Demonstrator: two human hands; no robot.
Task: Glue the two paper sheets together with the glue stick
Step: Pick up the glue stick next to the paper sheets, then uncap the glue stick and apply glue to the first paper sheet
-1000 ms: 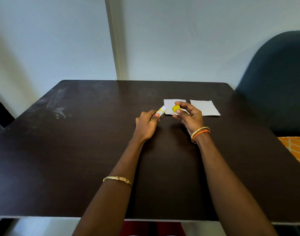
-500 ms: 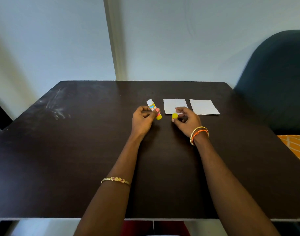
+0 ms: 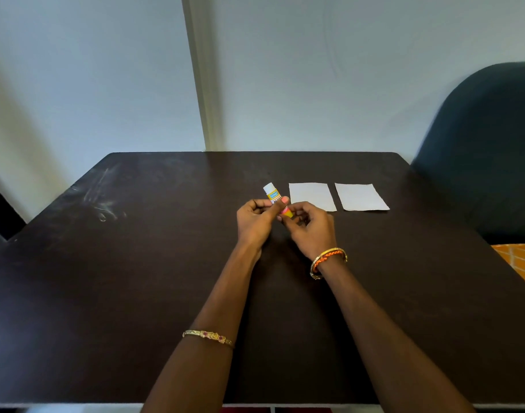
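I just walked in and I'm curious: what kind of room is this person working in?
Probably a plain home or office room, though I can't be sure. A dark wooden table stands against a bare pale wall, a dark padded chair sits beside it, and two paper sheets lie on top.

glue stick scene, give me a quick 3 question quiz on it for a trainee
1. True or false: the two sheets overlap on the table.
2. Which hand holds the glue stick by its middle? A) left hand B) right hand C) neither
3. Fill in: the right hand's fingers sit at the stick's ____ base.

Key
1. False: they lie side by side with a gap.
2. A
3. yellow; whether they twist it cannot be told.
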